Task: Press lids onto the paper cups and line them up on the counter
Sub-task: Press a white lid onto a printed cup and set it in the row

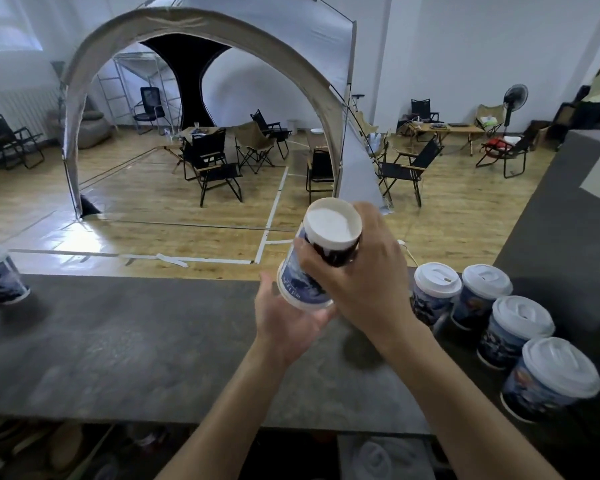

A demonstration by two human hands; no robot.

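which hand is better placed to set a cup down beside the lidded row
Probably right: the right hand grips the upper cup and is nearer the four lidded cups; the left hand holds the lower cup.

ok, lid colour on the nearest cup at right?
White; the lid shows best in head view.

Grey counter (136, 341) holds four lidded cups (515, 329) right, a fifth cup (0, 277) left.

The tabletop (136, 341) is dark grey, stone-like and matt, with a mottled face. The paper cup (303, 285) has a smooth printed blue wall and a plain white matt base; the lids (437, 279) look like smooth white plastic. The floor (146, 202) is glossy wood, the tent (291, 39) sheeny grey cloth.
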